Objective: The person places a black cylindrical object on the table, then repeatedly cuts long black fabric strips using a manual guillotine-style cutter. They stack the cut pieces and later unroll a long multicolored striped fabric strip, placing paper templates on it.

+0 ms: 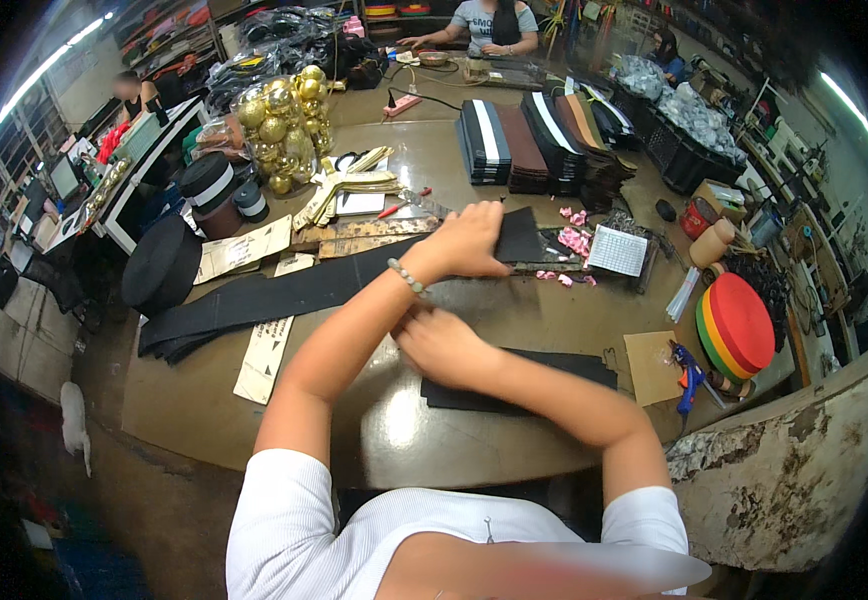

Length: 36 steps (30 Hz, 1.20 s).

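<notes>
A long black fabric strip (329,284), stacked in layers at its left end, lies slantwise across the table. My left hand (469,240) spans the strip near its right end, fingers at the far edge and thumb at the near edge, gripping it. Below my left wrist, my right hand (444,347) is closed, fingertips by the strip's near edge; it is slightly blurred, and anything in it is hidden. A shorter stack of black strips (519,385) lies under my right forearm. Beyond my left hand are a metal ruler (424,203) and a red-handled tool (391,210).
Strap stacks (484,145) stand at the back. Gold balls (279,130) and black rolls (164,262) are at left. At right are a white-topped box (618,250), pink scraps (574,240), a blue glue gun (689,378) and a striped roll (739,325). A co-worker (494,25) sits opposite.
</notes>
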Motion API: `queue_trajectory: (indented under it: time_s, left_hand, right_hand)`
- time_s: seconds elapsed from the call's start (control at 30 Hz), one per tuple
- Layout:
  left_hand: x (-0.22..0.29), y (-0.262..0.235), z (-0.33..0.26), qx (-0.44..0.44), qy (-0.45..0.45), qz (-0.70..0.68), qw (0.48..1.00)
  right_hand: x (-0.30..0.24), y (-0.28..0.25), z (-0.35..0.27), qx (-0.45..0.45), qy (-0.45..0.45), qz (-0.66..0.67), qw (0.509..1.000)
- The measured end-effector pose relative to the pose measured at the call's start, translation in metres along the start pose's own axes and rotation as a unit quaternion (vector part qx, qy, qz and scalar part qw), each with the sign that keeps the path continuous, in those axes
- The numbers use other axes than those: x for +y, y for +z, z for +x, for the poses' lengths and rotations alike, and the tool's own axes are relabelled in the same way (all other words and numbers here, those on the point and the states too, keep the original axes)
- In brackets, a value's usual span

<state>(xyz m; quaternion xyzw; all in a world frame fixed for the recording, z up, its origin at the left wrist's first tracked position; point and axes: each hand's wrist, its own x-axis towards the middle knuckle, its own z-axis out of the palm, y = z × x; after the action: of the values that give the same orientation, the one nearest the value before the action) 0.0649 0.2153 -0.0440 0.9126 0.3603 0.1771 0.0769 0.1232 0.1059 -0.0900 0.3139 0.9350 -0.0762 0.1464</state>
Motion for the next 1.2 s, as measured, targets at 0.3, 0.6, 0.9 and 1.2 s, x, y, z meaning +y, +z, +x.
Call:
queue_trajectory:
  time_s: [0.3,0.6,0.9,1.2]
  left_hand:
    - [0.044,0.008,-0.015,0.314,0.146,-0.109,0.932]
    - [-0.023,0.082,0.006,0.437,0.042,-0.043,0.898]
    - [-0.046,0.058,0.008,0.307,0.031,-0.001,0.951]
    - [-0.071,0.037,0.008,0.196,0.044,0.052,0.978]
  right_hand:
    - [0.13,-0.026,-0.006,0.314,0.13,-0.104,0.935]
    - [0.162,-0.092,-0.102,0.317,-0.001,-0.445,0.838]
    - [0.206,-0.069,-0.114,0.34,0.069,-0.335,0.876]
    - [0.249,-0.033,-0.085,0.383,0.043,-0.161,0.908]
